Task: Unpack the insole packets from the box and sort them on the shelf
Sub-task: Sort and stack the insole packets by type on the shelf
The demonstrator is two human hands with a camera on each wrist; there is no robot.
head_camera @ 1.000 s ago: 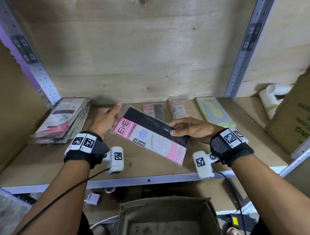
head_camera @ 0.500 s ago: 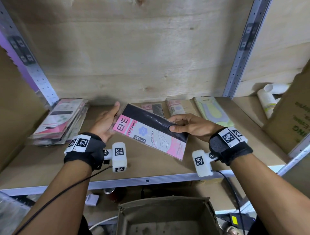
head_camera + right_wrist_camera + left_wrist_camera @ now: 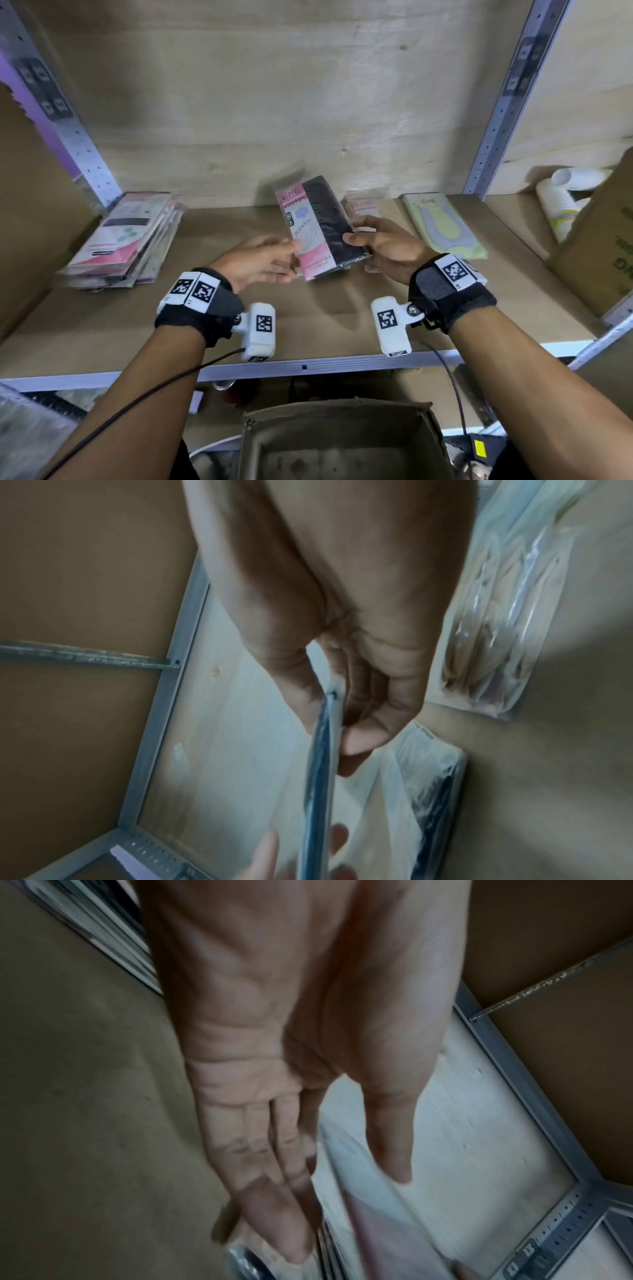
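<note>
Since the earlier frame the pink-and-black packet (image 3: 320,228) has swung upright, pinched by the right hand (image 3: 383,245); the left hand (image 3: 260,262) beside it lies straight-fingered. Left wrist: fingers (image 3: 270,1191) extended along the packet's edge. Right wrist: thumb and fingers (image 3: 363,734) clamp it above a shelved packet (image 3: 424,785), likely its pile.

Legible print on the shelf goods

The pink-and-black packet (image 3: 320,229) is showing "ENE" at the top of its pink strip; the smaller lines beneath, and a line near its lower edge, are blurring past reading. The yellow-green packet (image 3: 442,224) is bearing "ENE" at its head. The box (image 3: 606,246) at far right is showing large green letters ending in "NG", cut off by the frame. Square black-and-white coded markers are sitting on the wrist bands (image 3: 454,272) and camera housings (image 3: 263,323).
</note>
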